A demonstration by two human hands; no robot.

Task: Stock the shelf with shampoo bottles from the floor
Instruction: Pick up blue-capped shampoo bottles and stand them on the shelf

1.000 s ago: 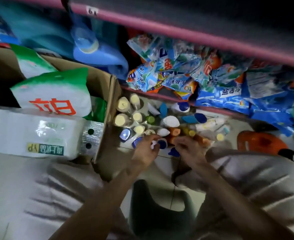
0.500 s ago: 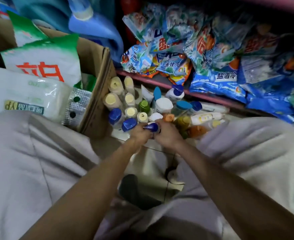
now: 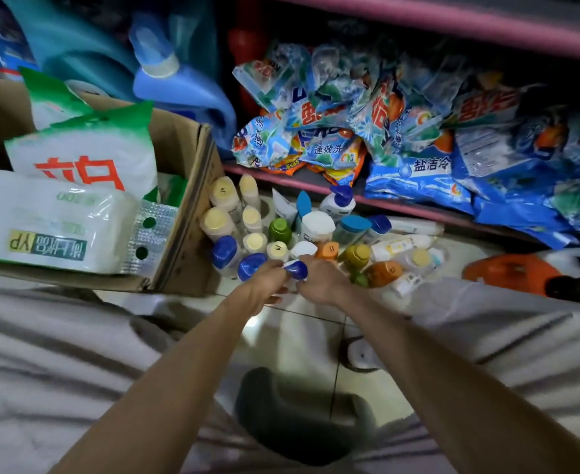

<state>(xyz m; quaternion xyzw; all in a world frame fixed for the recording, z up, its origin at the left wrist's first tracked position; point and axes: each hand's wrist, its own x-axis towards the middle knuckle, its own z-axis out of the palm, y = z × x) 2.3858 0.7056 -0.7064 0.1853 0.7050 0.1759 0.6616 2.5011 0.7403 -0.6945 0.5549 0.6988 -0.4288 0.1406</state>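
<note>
Floor tiles bear a blue-capped bottle, upright, cap skyward, pinched by both hands' fingers.

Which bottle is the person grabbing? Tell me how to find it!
Start at the big cardboard box on the left; beside it, bottles stand crowded on the floor. At the cluster's near edge, the left hand and right hand meet on one blue-capped bottle. Other blue caps stand untouched; only this one sits between fingers.
</note>
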